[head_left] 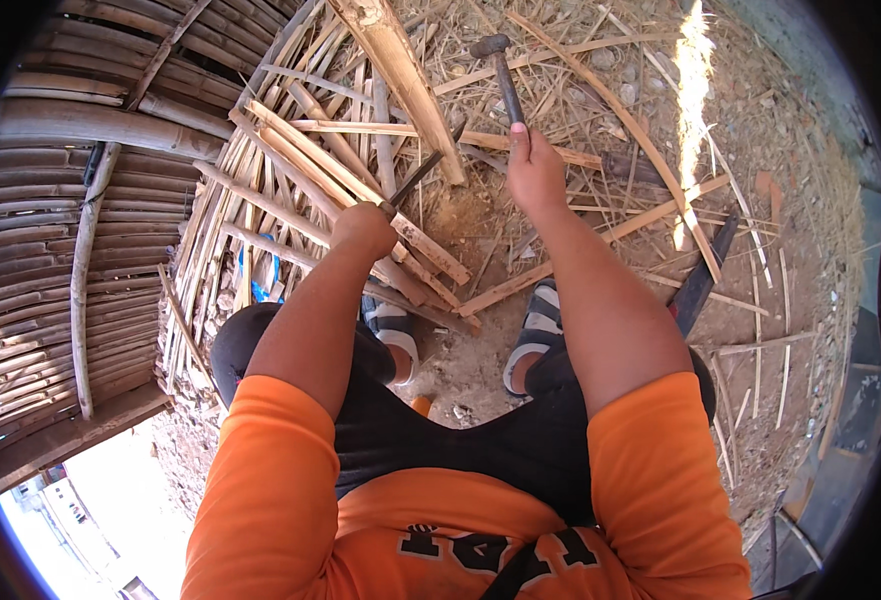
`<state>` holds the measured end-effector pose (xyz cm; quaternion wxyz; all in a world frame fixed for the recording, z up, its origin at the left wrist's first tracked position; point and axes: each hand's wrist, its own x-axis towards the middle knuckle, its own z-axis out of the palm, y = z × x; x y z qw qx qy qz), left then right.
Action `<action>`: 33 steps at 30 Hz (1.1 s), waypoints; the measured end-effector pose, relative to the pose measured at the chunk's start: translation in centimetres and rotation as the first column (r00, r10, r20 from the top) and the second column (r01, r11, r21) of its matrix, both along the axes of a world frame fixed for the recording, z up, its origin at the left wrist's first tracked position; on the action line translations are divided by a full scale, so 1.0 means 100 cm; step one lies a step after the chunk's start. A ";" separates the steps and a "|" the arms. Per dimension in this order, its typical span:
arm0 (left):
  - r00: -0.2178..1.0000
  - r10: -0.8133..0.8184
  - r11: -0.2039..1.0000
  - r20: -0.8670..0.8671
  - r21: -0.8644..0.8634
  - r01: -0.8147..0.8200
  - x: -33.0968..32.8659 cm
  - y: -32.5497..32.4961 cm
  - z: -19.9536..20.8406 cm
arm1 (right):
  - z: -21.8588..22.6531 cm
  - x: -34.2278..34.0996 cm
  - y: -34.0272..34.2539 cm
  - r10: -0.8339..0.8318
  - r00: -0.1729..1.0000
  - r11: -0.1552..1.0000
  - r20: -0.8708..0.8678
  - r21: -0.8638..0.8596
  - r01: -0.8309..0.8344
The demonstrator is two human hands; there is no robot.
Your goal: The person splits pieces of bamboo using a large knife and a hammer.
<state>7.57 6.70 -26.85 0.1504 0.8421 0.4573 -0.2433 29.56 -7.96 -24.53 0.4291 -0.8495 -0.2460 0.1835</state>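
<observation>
The hammer (508, 92) lies far, its handle wrapped by the right grip (537, 175); the left grip (363, 232), fingers curled tight, holds a dark blade (416, 181) by the split bamboo culm's (392, 70) near end. Bamboo strips (312, 150) spread left and right.

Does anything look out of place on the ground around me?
Yes: a bright blue item lies among the split strips just beyond your left knee; its colour looks odd there. I can't tell what it is.
</observation>
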 end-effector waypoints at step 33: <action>0.997 -0.074 0.997 -0.030 0.001 0.074 -0.002 -0.004 -0.015 | -0.064 -0.013 -0.018 0.235 0.969 0.920 -0.076 -0.303 -0.247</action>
